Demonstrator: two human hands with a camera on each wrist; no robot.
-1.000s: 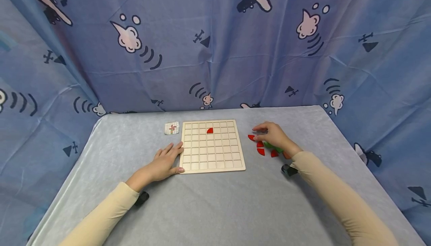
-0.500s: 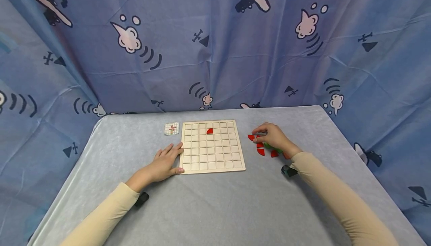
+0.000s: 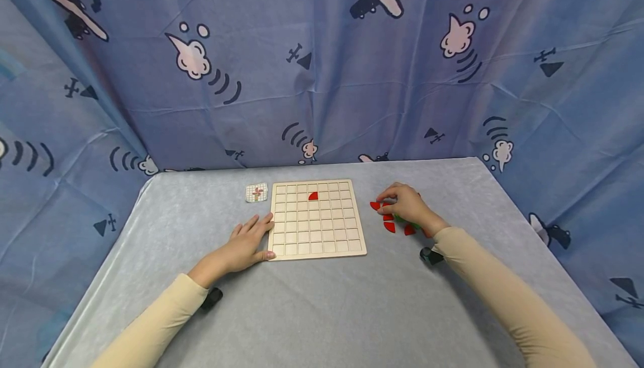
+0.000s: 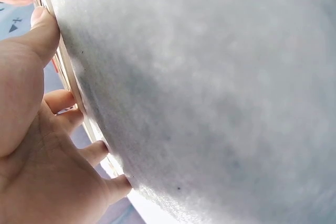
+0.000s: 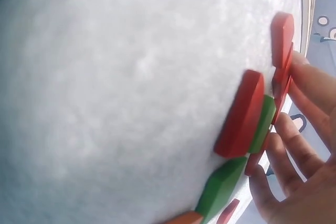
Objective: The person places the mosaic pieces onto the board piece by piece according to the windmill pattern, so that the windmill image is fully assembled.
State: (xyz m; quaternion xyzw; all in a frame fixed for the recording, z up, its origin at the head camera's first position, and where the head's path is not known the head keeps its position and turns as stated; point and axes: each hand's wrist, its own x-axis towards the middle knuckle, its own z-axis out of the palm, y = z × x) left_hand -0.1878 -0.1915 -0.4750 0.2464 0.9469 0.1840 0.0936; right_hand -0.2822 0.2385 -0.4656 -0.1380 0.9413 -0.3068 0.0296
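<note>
A pale wooden grid board (image 3: pixel 317 228) lies flat on the table, with one red quarter-circle tile (image 3: pixel 313 196) in an upper cell. My left hand (image 3: pixel 246 245) rests against the board's left edge, fingers spread and thumb at its near corner; in the left wrist view, fingertips touch the rim. Right of the board, my right hand (image 3: pixel 408 204) is bent over a cluster of red tiles (image 3: pixel 389 227) and green tiles (image 5: pixel 223 187). Its thumb and forefinger touch or nearly touch red tiles (image 5: pixel 283 87); whether they pinch one is unclear. The hand hides part of the cluster.
A small picture card (image 3: pixel 256 192) with a pinwheel-like design on a grid lies left of the board. An orange tile (image 5: pixel 181 219) sits at the cluster's near side. Behind the grey-covered table (image 3: pixel 322 312) hangs a blue patterned curtain (image 3: pixel 271 88).
The right thumb and forefinger have shifted slightly among the red tiles, and a bit of red now shows between them. The left hand and the board stay as they were.
</note>
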